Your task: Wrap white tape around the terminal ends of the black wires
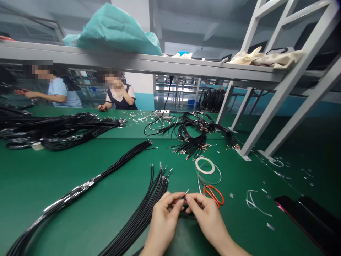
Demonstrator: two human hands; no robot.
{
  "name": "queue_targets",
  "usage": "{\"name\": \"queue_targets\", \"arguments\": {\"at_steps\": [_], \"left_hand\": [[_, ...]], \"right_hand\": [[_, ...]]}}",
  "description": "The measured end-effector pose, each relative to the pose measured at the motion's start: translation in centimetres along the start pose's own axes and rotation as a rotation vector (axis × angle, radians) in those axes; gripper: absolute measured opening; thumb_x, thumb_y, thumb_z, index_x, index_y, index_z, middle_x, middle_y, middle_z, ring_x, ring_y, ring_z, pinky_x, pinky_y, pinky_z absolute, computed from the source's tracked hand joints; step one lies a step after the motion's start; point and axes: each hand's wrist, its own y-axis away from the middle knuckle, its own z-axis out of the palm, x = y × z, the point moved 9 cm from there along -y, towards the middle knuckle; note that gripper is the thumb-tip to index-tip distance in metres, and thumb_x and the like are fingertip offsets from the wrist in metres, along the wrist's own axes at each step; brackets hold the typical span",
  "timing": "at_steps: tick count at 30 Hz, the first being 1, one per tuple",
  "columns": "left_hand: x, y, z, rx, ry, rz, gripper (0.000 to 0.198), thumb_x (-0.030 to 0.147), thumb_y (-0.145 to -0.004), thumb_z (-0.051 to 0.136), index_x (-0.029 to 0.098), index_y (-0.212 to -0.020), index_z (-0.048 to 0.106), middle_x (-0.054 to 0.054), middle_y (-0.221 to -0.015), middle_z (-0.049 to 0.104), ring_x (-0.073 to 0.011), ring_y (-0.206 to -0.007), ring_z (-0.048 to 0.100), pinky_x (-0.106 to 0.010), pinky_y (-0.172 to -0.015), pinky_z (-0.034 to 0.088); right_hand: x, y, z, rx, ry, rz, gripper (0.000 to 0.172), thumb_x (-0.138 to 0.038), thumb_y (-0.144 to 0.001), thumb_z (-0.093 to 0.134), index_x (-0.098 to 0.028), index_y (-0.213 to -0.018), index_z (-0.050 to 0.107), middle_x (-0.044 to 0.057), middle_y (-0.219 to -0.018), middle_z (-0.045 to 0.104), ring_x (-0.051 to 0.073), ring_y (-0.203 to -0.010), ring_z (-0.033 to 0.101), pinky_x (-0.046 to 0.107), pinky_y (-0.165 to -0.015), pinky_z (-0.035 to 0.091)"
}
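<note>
My left hand [168, 209] and my right hand [200, 208] meet above the green table, fingertips pinched together around the end of a black cable [184, 196]. A short pale tip sticks up between them; the rest of that cable is mostly hidden by my fingers. Left of my left hand lies a bundle of black cables [144, 209] with bare silvery ends pointing away from me. Orange-handled scissors [214, 195] rest just beyond my right hand. Behind them is a roll of white tape [205, 165] with a loose strip trailing from it.
A long cable bundle [98, 179] with shiny wrapping runs along the left. Coiled cables [194, 131] and a cable heap [61, 129] lie farther back. At right are a frame leg [269, 106], tape scraps and a dark phone-like object [306, 220]. Two people sit across the table.
</note>
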Motion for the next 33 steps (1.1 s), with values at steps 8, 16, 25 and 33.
{"name": "queue_targets", "arguments": {"at_steps": [8,16,25,33], "left_hand": [[-1.3,-0.1,0.7,-0.025,0.269,-0.193,0.029,0.034,-0.069,0.072,0.013,-0.089,0.071,-0.002,-0.067,0.064,-0.0131,-0.059,0.06,-0.021,-0.051,0.047],[-1.4,-0.1,1.0,-0.04,0.395,-0.261,0.037,0.036,-0.065,0.076,0.01,-0.091,0.07,-0.003,-0.061,0.065,-0.0095,-0.052,0.056,-0.02,-0.051,0.046],[1.4,0.0,-0.3,0.067,0.029,0.052,0.02,0.033,-0.078,0.064,0.017,-0.086,0.073,-0.003,-0.075,0.063,-0.0144,-0.066,0.06,-0.024,-0.061,0.049],[1.4,-0.1,-0.5,0.117,-0.02,0.103,0.022,0.035,-0.084,0.057,0.017,-0.082,0.07,-0.004,-0.078,0.064,-0.0168,-0.071,0.061,-0.026,-0.064,0.049]], "right_hand": [[0.4,-0.1,-0.2,0.001,0.028,0.007,0.038,-0.046,-0.088,0.051,-0.014,-0.087,0.071,0.005,-0.07,0.067,0.016,-0.059,0.059,0.025,-0.055,0.044],[0.2,0.0,0.1,-0.01,0.008,-0.01,0.038,-0.046,-0.088,0.051,-0.013,-0.086,0.069,0.004,-0.07,0.065,0.015,-0.058,0.058,0.024,-0.055,0.044],[-0.6,0.3,0.3,-0.004,0.044,-0.058,0.038,-0.046,-0.089,0.05,-0.014,-0.088,0.07,0.003,-0.066,0.063,0.015,-0.059,0.056,0.023,-0.053,0.042],[-0.4,0.4,0.7,-0.019,0.029,-0.059,0.037,-0.044,-0.089,0.05,-0.016,-0.1,0.071,0.006,-0.076,0.068,0.015,-0.057,0.057,0.024,-0.054,0.044]]}}
